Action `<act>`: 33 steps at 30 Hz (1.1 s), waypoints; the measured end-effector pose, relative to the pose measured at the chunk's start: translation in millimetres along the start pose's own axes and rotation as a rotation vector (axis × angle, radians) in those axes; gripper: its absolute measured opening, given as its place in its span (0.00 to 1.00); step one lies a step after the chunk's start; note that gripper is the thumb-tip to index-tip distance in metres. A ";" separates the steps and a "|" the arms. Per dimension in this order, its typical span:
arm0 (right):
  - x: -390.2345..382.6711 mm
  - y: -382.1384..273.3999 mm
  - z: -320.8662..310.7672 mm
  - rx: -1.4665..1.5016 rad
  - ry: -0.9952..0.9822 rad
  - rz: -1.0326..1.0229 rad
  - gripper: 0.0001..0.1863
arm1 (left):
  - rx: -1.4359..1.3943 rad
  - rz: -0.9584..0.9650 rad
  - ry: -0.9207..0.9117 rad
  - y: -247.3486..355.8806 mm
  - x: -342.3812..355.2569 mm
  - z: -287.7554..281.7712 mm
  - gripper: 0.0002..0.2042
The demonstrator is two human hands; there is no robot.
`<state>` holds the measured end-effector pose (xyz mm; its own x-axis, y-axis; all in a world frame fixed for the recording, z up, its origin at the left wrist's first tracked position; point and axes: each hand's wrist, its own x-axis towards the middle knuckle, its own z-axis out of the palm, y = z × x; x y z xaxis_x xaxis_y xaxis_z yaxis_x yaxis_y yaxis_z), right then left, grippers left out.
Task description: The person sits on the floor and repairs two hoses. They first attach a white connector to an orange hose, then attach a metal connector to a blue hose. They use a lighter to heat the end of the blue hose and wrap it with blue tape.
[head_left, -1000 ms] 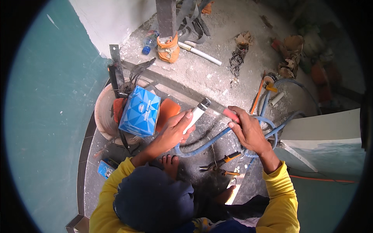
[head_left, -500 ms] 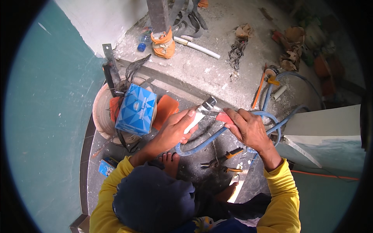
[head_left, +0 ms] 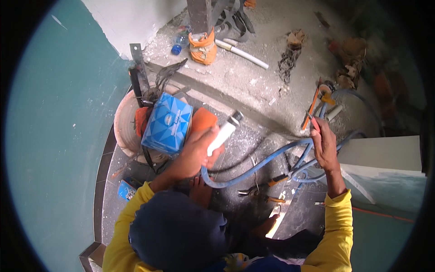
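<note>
My left hand [head_left: 192,154] is wrapped round a short white tube [head_left: 220,138] with a black and silver end. The tube slants up to the right, and a blue hose [head_left: 247,176] runs from near its lower end. Held apart on the right, my right hand [head_left: 325,146] grips a small red-handled scraper [head_left: 315,124], its blade tip pointing up and left. The hose loops past below that hand. On the floor between my arms lie pliers [head_left: 247,192] with yellow and black handles.
Left of my left hand, a blue box [head_left: 167,123] rests on a round pale tub [head_left: 124,119]. Beyond a low step [head_left: 217,94] are an orange bag [head_left: 203,49], a white pipe [head_left: 244,55] and debris. A white-topped block [head_left: 385,152] stands at the right.
My right hand has pulled the scraper away from the tube's end, moving right. My left hand with the tube has shifted slightly left, and the view has moved a little.
</note>
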<state>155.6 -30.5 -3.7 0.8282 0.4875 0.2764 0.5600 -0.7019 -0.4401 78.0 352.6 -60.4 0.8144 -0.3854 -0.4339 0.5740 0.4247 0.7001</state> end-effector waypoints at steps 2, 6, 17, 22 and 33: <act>8.9 -21.3 18.7 0.130 -0.095 0.082 0.18 | -0.091 -0.025 -0.041 1.6 -0.3 2.4 0.23; 7.0 -53.9 58.1 0.242 -0.159 0.108 0.18 | -0.125 -0.048 -0.069 -2.8 5.0 11.8 0.24; 14.6 -82.4 80.3 -0.012 -0.103 -0.060 0.22 | -0.208 -0.052 -0.060 -3.8 4.1 12.7 0.18; 12.5 -84.7 82.8 -0.021 -0.101 -0.044 0.22 | -0.208 -0.035 -0.059 -6.4 6.8 12.2 0.17; 12.6 -75.6 80.5 -0.135 -0.080 -0.022 0.20 | -0.148 -0.058 0.008 -3.4 11.3 15.8 0.16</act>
<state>122.0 70.4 -35.7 0.8142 0.5400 0.2130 0.5804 -0.7513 -0.3140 83.9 333.9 -58.8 0.7799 -0.4063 -0.4760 0.6258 0.5183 0.5829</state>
